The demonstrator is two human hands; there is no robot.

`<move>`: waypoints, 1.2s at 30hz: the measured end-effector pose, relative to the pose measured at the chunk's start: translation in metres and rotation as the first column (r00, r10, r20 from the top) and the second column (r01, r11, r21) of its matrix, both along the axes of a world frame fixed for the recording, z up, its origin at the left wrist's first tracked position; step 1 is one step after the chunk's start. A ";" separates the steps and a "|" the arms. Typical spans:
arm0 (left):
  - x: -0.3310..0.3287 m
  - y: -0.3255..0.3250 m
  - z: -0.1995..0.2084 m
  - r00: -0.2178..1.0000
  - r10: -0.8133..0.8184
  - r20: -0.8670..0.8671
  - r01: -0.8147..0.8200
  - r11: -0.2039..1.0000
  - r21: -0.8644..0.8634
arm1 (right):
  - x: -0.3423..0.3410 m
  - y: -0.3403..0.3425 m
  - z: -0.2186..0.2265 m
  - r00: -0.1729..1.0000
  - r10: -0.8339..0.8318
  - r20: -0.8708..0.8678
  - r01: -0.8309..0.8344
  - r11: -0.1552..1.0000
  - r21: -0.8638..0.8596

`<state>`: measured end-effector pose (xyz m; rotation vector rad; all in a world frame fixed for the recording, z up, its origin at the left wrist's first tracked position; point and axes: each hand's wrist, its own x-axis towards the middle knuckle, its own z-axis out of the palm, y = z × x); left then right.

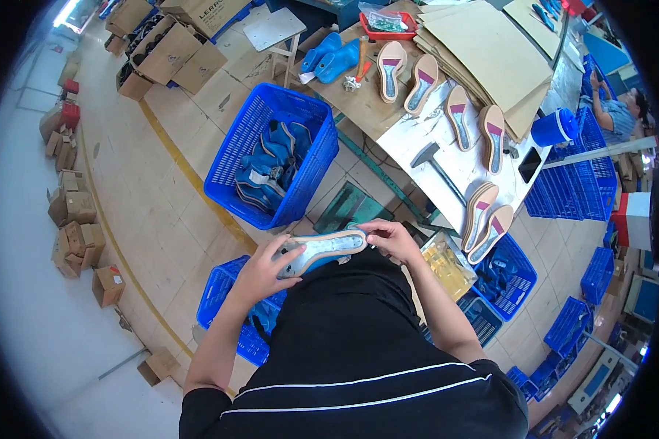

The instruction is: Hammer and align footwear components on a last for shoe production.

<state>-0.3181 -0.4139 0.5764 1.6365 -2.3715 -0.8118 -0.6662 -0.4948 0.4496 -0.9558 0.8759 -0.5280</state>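
A blue shoe [315, 251] lies bottom up across my lap, its silvery underside ringed by a pale tan band. My left hand [269, 268] grips its wider end, thumb and fingers around the edges. At the narrower end, my right hand [390, 240] has its fingers closed on the shoe's edge; the fingertips are partly hidden. Several tan-rimmed shoe soles [493, 139] with maroon patches rest on the table to the right. Among them lies a hammer [439, 173] with a dark head.
A blue basket [324, 157] of blue shoe uppers stands ahead, with another blue basket [220, 291] by my left arm. The worktable [388, 126] carries stacked boards [490, 51], a brush [356, 76], blue shoes [337, 60] and a phone [529, 165]. A person [616, 113] sits far right.
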 end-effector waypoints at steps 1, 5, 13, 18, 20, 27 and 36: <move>0.000 0.001 -0.001 1.000 -0.001 -0.006 0.001 1.000 -0.009 | 0.000 -0.001 -0.002 1.000 0.000 0.003 0.000 1.000 0.000; 0.000 0.004 -0.003 1.000 -0.006 -0.016 0.006 1.000 -0.028 | 0.000 -0.003 -0.009 0.998 0.006 0.066 0.001 0.995 -0.097; 0.002 0.006 -0.006 1.000 0.000 -0.027 -0.001 0.999 -0.042 | 0.002 -0.006 -0.018 0.995 0.028 0.095 -0.011 0.985 -0.174; 0.000 0.004 -0.005 0.999 0.011 -0.039 -0.013 0.999 -0.044 | 0.001 -0.003 -0.026 0.992 0.007 0.123 0.013 0.987 -0.162; -0.001 0.004 -0.004 0.997 0.029 -0.068 -0.032 0.999 -0.035 | 0.001 -0.005 -0.026 0.993 0.013 0.117 0.005 0.988 -0.154; -0.003 0.007 -0.001 0.996 0.050 -0.072 -0.052 0.998 -0.020 | 0.002 -0.005 -0.025 0.984 -0.015 0.177 0.019 1.000 -0.023; -0.007 0.012 -0.005 0.994 0.097 -0.045 -0.096 0.995 0.019 | 0.004 -0.012 -0.038 0.968 0.016 0.249 -0.020 1.000 0.015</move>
